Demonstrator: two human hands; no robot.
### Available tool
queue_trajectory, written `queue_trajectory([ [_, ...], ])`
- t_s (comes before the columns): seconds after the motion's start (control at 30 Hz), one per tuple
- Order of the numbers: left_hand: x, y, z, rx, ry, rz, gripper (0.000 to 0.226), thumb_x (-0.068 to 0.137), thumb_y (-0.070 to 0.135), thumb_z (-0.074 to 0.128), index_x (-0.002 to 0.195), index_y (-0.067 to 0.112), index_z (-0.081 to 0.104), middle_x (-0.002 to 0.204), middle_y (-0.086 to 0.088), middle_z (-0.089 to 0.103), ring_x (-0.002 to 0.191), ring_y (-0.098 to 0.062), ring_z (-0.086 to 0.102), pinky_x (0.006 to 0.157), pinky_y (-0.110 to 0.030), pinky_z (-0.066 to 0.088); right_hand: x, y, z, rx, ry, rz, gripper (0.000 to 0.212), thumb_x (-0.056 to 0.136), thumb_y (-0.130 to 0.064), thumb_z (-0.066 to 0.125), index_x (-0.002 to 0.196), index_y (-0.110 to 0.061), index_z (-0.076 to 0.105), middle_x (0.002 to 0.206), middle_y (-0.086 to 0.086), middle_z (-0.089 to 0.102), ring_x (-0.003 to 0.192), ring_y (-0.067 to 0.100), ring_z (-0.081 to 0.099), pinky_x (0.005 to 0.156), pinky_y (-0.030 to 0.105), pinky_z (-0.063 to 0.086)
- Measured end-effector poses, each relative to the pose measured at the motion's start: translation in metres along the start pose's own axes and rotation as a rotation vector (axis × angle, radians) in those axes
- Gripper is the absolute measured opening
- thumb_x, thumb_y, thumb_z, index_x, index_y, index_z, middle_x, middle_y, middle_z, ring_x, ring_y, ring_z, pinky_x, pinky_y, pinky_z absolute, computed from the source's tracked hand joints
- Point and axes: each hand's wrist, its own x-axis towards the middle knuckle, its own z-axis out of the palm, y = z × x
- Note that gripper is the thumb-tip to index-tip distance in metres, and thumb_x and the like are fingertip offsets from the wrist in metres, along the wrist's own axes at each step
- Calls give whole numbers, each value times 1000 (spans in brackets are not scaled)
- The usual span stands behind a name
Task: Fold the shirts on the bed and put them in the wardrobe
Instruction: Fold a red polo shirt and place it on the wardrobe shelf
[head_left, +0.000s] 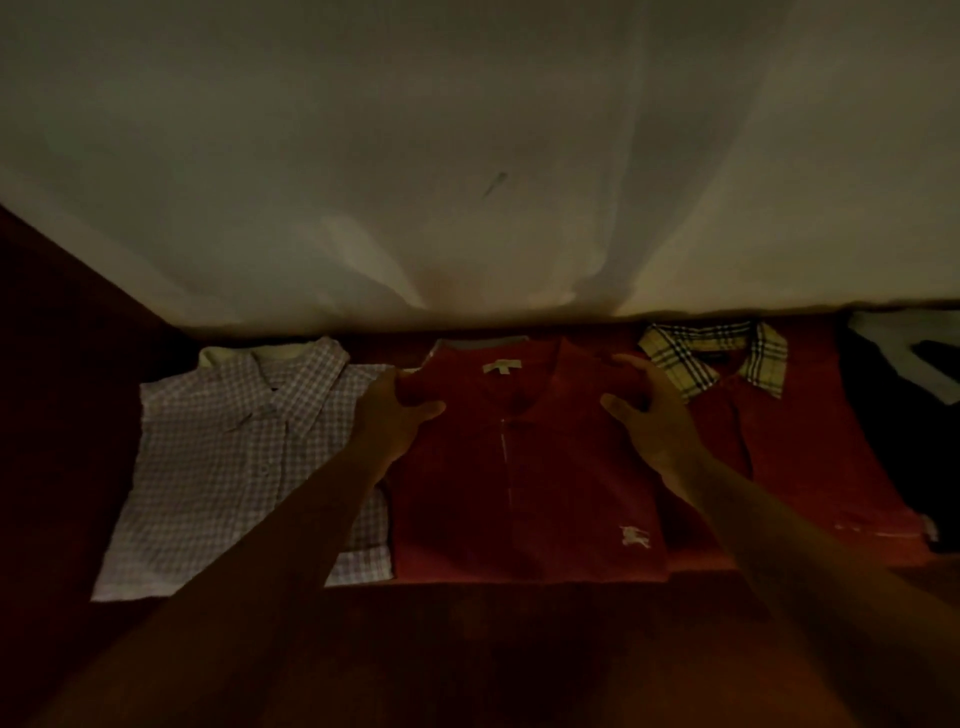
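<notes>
Red and folded, collar turned away from us, the red shirt (524, 467) lies in the middle of a row of three on a dark reddish surface (519, 649). We see the left hand (395, 415) at its left shoulder and the right hand (649, 410) at its right shoulder. Each has its thumb on top of the cloth and its fingers curled round the shoulder edge, so both hands grip this one shirt. A small pale emblem shows low on its front, and a pale label sits inside the neck. Just beside it on the left lies the checked shirt (228, 457), folded, with the left forearm crossing its near corner. On the right lies the shirt with the plaid collar (810, 457), also red and folded, its edge meeting the red shirt under the right forearm. Further right a dark garment (893, 441) sits in shadow; we cannot tell what it is. A pale cloth (467, 156) hangs above the row, its lower edge just behind the collars
</notes>
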Motion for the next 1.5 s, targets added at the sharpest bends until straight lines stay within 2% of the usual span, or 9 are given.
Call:
queue_trajectory([
  [0.27,0,10,-18,-112,-55,-26,38,83,20,80,115,10,61,109,-6,67,100,-25,67,85,-44,57,0,-9,-4,66,10,-46,45,90,8,60,128,-16,58,110,-12,60,100,0,62,76,13,52],
  [0.47,2,13,-25,-121,14,33,42,83,18,80,118,14,57,108,0,61,94,-16,62,79,-36,56,13,-8,-3,22,-23,-54,48,91,2,63,135,-15,53,115,-10,59,107,3,60,87,21,54],
  [0.6,-4,12,-25,-136,-166,-135,89,70,28,89,144,25,40,126,3,51,113,-19,57,89,-40,56,4,5,-3,-109,-69,104,64,89,-24,72,145,-26,41,135,-1,54,123,19,54,104,46,48],
  [0.73,-16,-4,-30,-180,-372,-212,162,23,45,102,156,42,9,143,6,45,127,-19,52,102,-48,51,-25,1,-15,-188,-242,224,95,83,-34,77,155,-36,15,135,-4,51,120,17,54,100,37,49],
  [0.87,-31,-4,-28,-86,-400,-132,137,67,-1,88,158,37,-7,158,5,28,131,-9,36,102,-30,42,-49,2,-22,-210,-342,237,104,84,-16,76,155,-39,4,130,-11,47,111,9,53,76,10,46],
  [1.0,-32,-11,-27,-48,-270,-41,126,70,-9,83,159,29,2,149,9,30,133,-8,34,94,-16,42,-55,5,-25,-160,-261,200,101,82,-14,78,155,-38,12,139,-15,38,126,9,42,96,27,42],
  [1.23,-43,-18,-21,85,-293,96,149,54,4,96,159,33,-5,157,12,19,148,-15,22,110,-27,37,-60,8,-23,-341,-258,200,106,77,-19,83,155,-37,13,143,5,51,127,29,53,101,36,46],
  [1.37,-53,-28,-22,424,-416,131,162,47,20,101,145,63,-20,167,-5,-14,153,-30,-6,119,-57,26,-66,3,-22,-525,-336,175,121,72,-21,87,154,-47,0,144,6,46,124,31,55,100,38,48],
  [1.5,-67,-7,-22,825,-330,106,147,56,21,97,151,57,-9,163,-17,-18,148,-46,16,110,-58,41,-70,-24,-28,-817,-327,194,101,77,-25,83,154,-35,19,143,8,41,127,33,49,101,44,48],
])
